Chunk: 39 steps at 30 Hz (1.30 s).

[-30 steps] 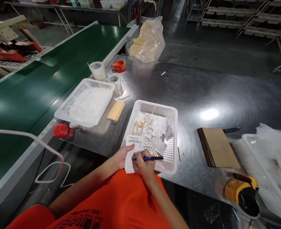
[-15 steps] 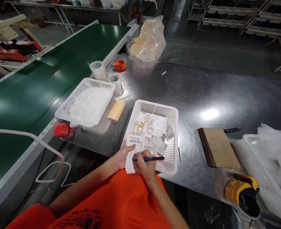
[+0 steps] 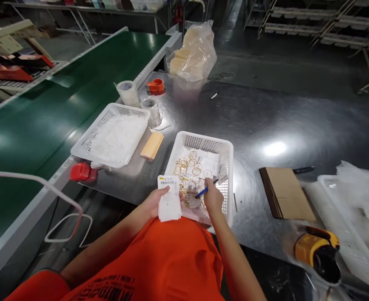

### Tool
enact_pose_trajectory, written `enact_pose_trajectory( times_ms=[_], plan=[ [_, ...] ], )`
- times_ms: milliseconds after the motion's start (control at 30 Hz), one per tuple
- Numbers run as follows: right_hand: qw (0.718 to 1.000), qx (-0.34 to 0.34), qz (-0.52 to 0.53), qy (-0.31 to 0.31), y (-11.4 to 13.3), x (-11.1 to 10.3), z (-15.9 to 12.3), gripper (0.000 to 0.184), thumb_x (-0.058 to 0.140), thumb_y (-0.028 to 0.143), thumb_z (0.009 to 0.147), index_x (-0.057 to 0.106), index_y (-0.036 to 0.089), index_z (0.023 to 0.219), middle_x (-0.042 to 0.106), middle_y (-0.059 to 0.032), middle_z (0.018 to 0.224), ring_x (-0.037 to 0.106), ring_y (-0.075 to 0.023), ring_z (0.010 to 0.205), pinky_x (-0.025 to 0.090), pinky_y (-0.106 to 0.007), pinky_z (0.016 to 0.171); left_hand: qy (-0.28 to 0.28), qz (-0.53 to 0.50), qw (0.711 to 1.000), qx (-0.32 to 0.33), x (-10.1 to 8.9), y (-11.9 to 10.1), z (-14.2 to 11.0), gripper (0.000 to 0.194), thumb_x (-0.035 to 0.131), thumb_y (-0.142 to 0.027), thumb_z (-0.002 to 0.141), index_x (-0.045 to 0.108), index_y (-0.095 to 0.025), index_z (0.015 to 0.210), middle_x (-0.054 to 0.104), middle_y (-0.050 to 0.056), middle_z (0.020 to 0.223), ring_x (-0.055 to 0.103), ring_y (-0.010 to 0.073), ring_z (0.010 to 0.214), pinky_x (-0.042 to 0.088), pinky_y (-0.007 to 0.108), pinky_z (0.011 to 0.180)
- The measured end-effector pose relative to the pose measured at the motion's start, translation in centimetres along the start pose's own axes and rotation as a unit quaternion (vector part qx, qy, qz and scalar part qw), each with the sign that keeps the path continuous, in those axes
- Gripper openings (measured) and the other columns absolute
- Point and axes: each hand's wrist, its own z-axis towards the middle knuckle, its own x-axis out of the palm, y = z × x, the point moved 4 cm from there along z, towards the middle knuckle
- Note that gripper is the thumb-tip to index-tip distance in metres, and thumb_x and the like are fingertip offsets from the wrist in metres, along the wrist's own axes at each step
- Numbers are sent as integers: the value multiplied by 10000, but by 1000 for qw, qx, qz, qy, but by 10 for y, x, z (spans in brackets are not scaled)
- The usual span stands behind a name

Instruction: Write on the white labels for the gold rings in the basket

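Observation:
A stack of white paper slips (image 3: pixel 169 205), the top one printed with a barcode, is gripped in my left hand (image 3: pixel 155 201) with the thumb on top. In my right hand (image 3: pixel 213 198) is a blue pen (image 3: pixel 202 192), held over the near part of a white perforated basket (image 3: pixel 230 175). Gold-coloured rings (image 3: pixel 182 166) lie inside that basket, mixed with white labels (image 3: pixel 210 161) and small clear bags. The slips are just in front of the basket's near left corner.
To the left stand another white basket (image 3: pixel 74 147), a yellow folded bundle (image 3: pixel 152 146) and a red tool (image 3: pixel 82 172). Tape rolls (image 3: pixel 128 93) and an orange tape dispenser (image 3: pixel 155 86) are behind. Flat cardboard (image 3: pixel 291 194) and a yellow-black tape dispenser (image 3: pixel 313 251) lie right. A green conveyor (image 3: pixel 87 85) borders the metal table.
My right hand with the pen has lifted off the slips and moved right, over the basket. My left hand has shifted slightly left with the stack.

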Motion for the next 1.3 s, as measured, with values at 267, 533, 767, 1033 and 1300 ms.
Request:
enact_pose_trajectory(
  times_ms=[267,533,767,1033,1300],
  plan=[
    [967,-2,-241,86,-10,18,21,215,468,84,842,591,83,1019,645,-236,1006,584,-321,1049,376,-396,860,-5,-23,1000,-10,3,3,-1,369,459,-316,892,603,-34,1081,705,184,905,677,270,794,505,410,774],
    [978,76,-188,43,-6,-66,-9,216,409,103,819,554,189,953,631,-79,740,603,-211,660,290,-274,527,-30,-3,999,-25,-2,3,0,412,414,-326,912,597,-2,1089,704,205,918,682,270,785,500,397,785],
    [933,59,349,-59,19,-62,-46,189,590,313,692,428,221,725,503,33,651,488,-137,542,388,-249,513,-13,-25,1000,11,12,9,13,425,514,-415,880,608,-63,1098,715,153,880,683,246,800,508,385,825],
    [889,24,457,11,49,-28,-69,220,666,278,660,459,203,676,451,47,643,434,-108,560,379,-221,504,-84,-51,982,160,11,-13,6,299,606,-273,838,601,-73,1061,722,146,940,688,266,870,518,413,882],
    [955,-166,234,-76,40,-27,-66,282,514,184,778,630,205,1034,679,-64,892,606,-205,800,478,-338,714,-73,-17,982,174,23,-24,-13,497,710,-51,628,620,-82,1116,734,122,906,694,288,830,518,441,867]
  ],
)
